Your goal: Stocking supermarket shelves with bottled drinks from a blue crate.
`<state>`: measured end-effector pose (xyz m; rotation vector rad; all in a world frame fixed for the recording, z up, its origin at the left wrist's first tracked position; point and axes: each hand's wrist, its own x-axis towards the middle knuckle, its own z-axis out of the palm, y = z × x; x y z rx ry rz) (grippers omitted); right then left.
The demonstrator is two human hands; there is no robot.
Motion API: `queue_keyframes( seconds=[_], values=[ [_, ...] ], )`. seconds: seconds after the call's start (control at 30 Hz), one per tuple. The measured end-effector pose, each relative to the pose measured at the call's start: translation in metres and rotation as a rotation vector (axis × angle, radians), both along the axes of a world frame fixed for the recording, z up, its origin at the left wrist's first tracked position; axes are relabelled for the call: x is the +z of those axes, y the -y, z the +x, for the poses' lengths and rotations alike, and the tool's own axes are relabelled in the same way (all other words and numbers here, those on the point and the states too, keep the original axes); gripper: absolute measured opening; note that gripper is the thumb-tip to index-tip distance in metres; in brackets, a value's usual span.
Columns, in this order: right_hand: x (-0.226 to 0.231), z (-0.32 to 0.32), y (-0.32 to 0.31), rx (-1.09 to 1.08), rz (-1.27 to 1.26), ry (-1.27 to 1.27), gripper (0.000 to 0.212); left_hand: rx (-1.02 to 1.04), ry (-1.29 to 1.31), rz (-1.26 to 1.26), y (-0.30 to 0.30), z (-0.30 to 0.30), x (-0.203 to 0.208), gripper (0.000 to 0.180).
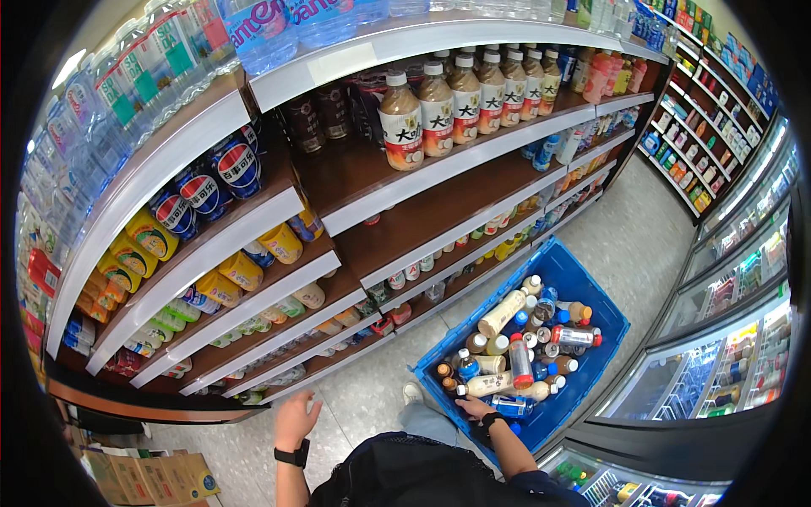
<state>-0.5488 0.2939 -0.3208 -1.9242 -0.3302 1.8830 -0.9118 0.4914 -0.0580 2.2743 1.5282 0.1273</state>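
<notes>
My left hand [295,420] hangs over the floor near the lower shelf edge, fingers apart and holding nothing. A black watch [292,455] is on that wrist. My right hand [476,409] reaches into a blue plastic crate [604,338] full of loose bottles. Its fingers look stretched out beside a cream-coloured bottle [488,384] lying on its side; whether they touch it is unclear. Close to that hand lies a blue bottle [512,406]. Among the others are a cream bottle [503,313], a clear bottle with a red cap [520,361] and a red-and-white bottle [576,336].
Shelves line the left and front, with a row of beige drink bottles [465,97], blue cola bottles [200,193] and yellow bottles [241,272]. Glass-door coolers [718,338] stand on the right. Brown cartons [160,480] sit at lower left. Grey tiled floor [338,422] surrounds the crate.
</notes>
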Motion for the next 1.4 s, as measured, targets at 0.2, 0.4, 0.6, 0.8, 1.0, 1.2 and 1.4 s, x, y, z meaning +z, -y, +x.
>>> queue_keyframes(
  seconds=[0.2, 0.4, 0.6, 0.8, 1.0, 1.2, 1.4],
  values=[
    [0.022, 0.022, -0.046, -0.026, -0.193, -0.178, 0.08, -0.094, 0.021, -0.178, -0.022, 0.037, -0.015, 0.034],
    [0.024, 0.038, -0.045, 0.02, -0.165, -0.222, 0.089, -0.094, -0.018, -0.201, -0.032, 0.042, -0.01, 0.036],
    [0.025, 0.043, -0.045, 0.168, -0.179, -0.185, 0.08, -0.061, -0.042, -0.185, -0.042, 0.037, -0.003, 0.037],
    [0.007, 0.067, -0.082, -0.332, 0.035, -0.164, 0.065, -0.125, -0.078, -0.143, -0.056, 0.037, 0.003, 0.035],
    [-0.044, 0.08, -0.141, -0.122, -0.076, -0.099, 0.093, -0.051, 0.036, -0.011, -0.076, 0.043, -0.007, 0.032],
    [-0.039, 0.054, -0.144, -0.262, -0.076, -0.242, 0.085, 0.073, 0.002, -0.157, -0.053, 0.013, -0.037, 0.033],
    [-0.029, 0.059, -0.135, -0.181, -0.053, -0.292, 0.085, 0.116, -0.022, -0.222, -0.042, -0.003, -0.054, 0.033]
  ],
)
